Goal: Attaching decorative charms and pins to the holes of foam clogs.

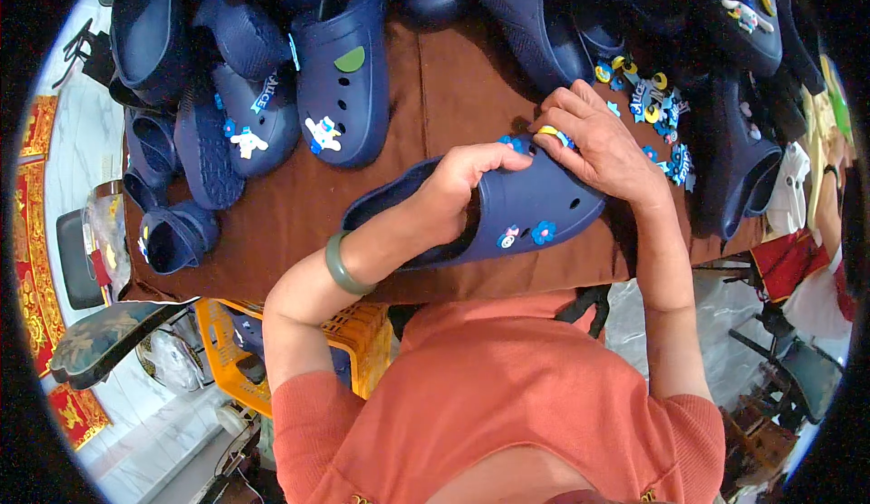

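Note:
A navy foam clog point(535, 194) lies tilted across the table's near side, its toe pointing right. My left hand point(464, 176) grips it at the opening, thumb on top and fingers hidden inside the shoe. My right hand point(603, 141) is closed at the upper side of the toe, pressing a small yellow and white shoe charm point(555, 134) against the clog. Close to that charm sits a blue charm point(515, 144). On the side nearer me are a blue flower charm point(544, 232) and a small pink and white charm point(509, 237). Several vent holes show on the toe.
Loose charms point(666, 114) lie in a pile right of my right hand. More navy clogs crowd the brown-covered table, including one with a green half-disc charm point(350, 58) and one far right point(734, 155). An orange crate point(372, 345) holding clogs stands below the table's edge.

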Motion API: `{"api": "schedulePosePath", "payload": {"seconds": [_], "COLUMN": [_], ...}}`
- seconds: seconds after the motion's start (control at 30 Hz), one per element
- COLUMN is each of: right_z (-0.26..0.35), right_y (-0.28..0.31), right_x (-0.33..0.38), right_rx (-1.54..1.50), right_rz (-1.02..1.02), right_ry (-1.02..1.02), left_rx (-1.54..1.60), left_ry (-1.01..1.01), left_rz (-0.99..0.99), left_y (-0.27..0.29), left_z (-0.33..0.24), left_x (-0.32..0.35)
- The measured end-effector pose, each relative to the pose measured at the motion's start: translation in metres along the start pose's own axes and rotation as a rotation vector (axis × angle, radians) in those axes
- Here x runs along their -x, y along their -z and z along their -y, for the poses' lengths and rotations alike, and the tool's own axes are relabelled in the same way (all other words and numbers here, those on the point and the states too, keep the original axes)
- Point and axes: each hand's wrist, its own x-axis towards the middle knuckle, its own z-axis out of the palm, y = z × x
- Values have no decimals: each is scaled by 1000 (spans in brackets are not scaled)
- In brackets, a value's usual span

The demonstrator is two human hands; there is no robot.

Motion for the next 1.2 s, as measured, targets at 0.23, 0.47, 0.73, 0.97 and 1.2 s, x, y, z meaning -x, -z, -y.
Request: {"api": "schedulePosePath", "payload": {"seconds": [0.23, 0.47, 0.73, 0.97, 1.2], "right_z": [3, 7, 9, 43, 46], "right_y": [-1, 2, -9, -13, -14], "right_x": [0, -3, -10, -11, -16], "right_rx": [-226, -223, -367, -122, -130], "right_rz": [-102, 61, 61, -84, -117], "right_ry": [-20, 54, -14, -171, -251], "left_rx": [-71, -187, -324, -222, -259], "left_ry": [-93, -58, -133, -68, -9], "left_rz": [132, 284, 196, 185, 140], "left_y": [-3, 1, 4, 2, -3], "left_z": [-1, 3, 10, 5, -2], "left_x": [-2, -7, -8, -5, 0]}}
